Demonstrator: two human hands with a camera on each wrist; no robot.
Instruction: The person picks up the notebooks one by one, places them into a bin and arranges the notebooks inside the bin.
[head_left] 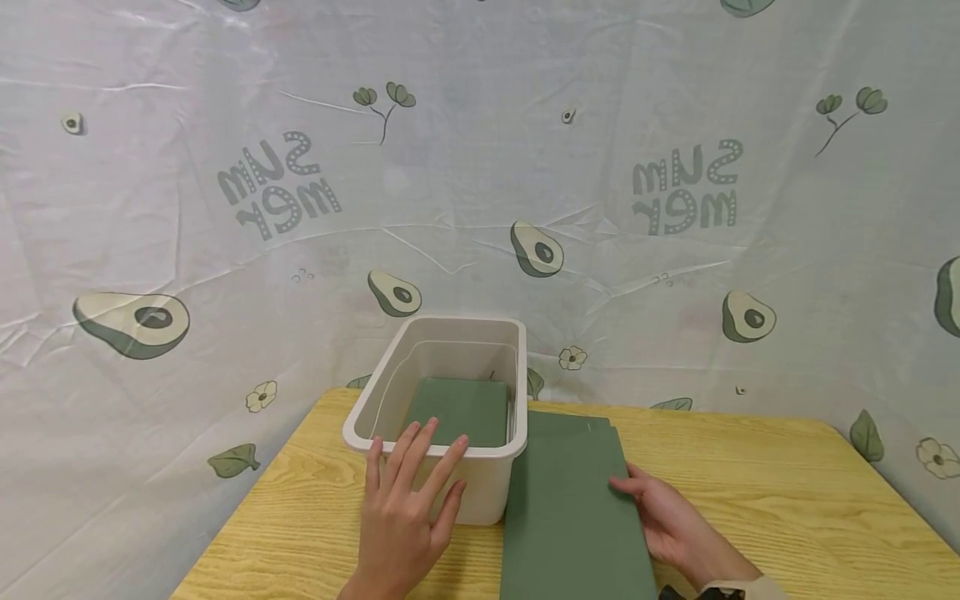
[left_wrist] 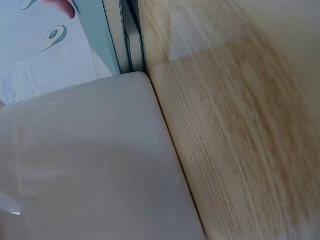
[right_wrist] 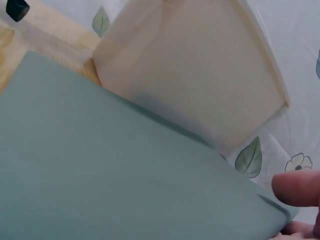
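A white plastic bin (head_left: pixel 480 479) stands on the table. A flat green piece (head_left: pixel 461 408) lies inside it. My left hand (head_left: pixel 401 512) is at the bin's near rim, its fingers spread and extended over it. Right beside the bin is a larger flat green thing, like a folder or book cover (head_left: pixel 570 508), with a second layer's corner showing at its far end. My right hand (head_left: pixel 678 525) holds its right edge, thumb on top and fingers below. In the right wrist view the green cover (right_wrist: pixel 125 165) is next to the bin (right_wrist: pixel 200 70).
The wooden table (head_left: pixel 750 475) extends to the right and left of the bin. A pale curtain (head_left: pixel 480 183) printed with avocados and leaves hangs behind the table's far edge and down its sides. A dark object (right_wrist: pixel 17 9) shows in the right wrist view's corner.
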